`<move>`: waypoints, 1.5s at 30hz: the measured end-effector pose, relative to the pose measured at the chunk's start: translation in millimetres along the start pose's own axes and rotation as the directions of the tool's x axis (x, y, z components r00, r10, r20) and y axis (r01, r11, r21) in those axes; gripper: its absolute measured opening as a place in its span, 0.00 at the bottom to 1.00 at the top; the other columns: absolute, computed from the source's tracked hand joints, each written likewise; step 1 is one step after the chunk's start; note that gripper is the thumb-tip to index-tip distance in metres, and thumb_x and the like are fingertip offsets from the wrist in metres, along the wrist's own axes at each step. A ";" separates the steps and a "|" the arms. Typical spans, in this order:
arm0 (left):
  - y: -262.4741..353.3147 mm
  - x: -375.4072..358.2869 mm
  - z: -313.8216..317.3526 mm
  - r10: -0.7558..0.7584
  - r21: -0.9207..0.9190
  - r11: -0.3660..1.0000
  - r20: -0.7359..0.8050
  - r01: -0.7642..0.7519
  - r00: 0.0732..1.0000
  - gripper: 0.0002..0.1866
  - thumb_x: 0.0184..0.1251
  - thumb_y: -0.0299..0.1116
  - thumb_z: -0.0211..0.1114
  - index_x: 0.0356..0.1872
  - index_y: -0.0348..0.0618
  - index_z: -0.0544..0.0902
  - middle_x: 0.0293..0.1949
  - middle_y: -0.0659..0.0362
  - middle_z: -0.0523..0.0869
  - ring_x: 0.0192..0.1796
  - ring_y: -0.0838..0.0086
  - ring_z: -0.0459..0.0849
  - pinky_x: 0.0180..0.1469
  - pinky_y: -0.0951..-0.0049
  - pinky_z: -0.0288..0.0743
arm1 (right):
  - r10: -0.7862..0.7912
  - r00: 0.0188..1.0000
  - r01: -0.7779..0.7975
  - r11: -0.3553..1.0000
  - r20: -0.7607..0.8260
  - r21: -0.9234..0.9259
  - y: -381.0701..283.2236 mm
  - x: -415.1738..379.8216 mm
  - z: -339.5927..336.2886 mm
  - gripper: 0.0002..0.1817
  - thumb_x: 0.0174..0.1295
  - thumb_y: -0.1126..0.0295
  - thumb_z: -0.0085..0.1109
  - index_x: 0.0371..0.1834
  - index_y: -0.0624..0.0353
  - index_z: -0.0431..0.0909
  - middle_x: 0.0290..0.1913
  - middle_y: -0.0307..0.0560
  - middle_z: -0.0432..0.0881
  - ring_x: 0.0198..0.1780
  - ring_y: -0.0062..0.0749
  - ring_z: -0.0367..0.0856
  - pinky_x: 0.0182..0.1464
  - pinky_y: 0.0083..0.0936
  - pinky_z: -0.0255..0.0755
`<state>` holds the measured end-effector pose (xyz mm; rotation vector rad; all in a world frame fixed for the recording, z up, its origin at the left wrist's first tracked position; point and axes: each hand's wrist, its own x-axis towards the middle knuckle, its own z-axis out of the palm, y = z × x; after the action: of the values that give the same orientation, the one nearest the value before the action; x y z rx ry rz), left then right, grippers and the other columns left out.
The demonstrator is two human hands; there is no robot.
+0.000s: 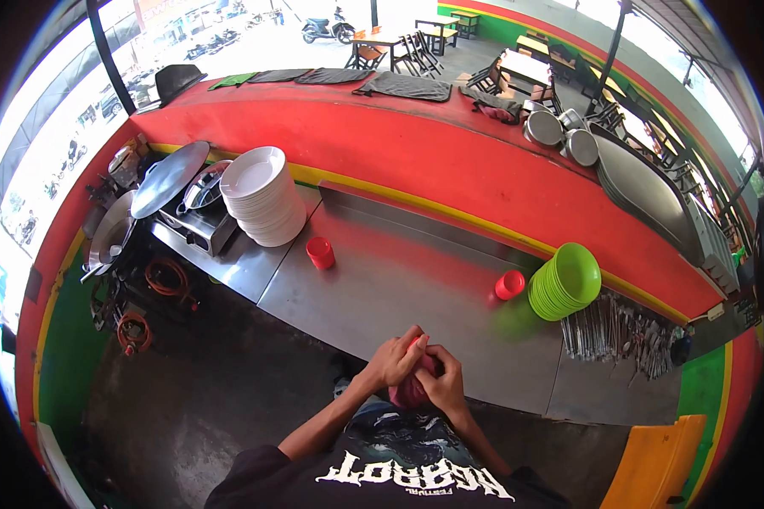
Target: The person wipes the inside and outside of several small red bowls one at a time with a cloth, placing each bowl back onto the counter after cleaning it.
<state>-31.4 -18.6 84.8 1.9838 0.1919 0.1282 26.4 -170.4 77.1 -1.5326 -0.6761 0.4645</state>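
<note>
Both hands meet close to my body at the front edge of the steel counter [382, 293]. My left hand [392, 360] has its fingers wrapped round a small red cup [418, 343], mostly hidden by the fingers. My right hand [443, 380] grips a dark red cloth [409, 393] that is bunched against the cup and hangs below the hands. Farther off on the counter, one red cup [320, 253] stands near the tall stack of white plates [267, 204]. Another red cup [510, 285] is beside the stack of green bowls [564, 284].
A gas stove [199, 229] with a lidded pan is at the left. Much cutlery [624, 339] lies at the right. Folded cloths [406, 86] and metal containers [544, 128] rest on the red ledge [382, 140]. A yellow chair [664, 462] stands at lower right.
</note>
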 end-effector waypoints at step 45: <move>-7.9 -3.8 26.0 0.015 -0.288 0.957 -0.004 -0.015 1.000 0.24 0.83 0.48 0.36 0.46 0.36 0.71 0.37 0.39 0.79 0.44 0.40 0.77 0.49 0.56 0.70 | -0.113 0.993 0.112 0.993 0.031 0.026 4.4 -18.5 -15.9 0.17 0.50 0.73 0.72 0.43 0.64 0.80 0.39 0.43 0.84 0.41 0.26 0.82 0.49 0.25 0.76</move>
<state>-31.1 -39.4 67.0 1.6944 0.1497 0.1584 23.7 -194.6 72.0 -1.4587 -0.7751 0.4112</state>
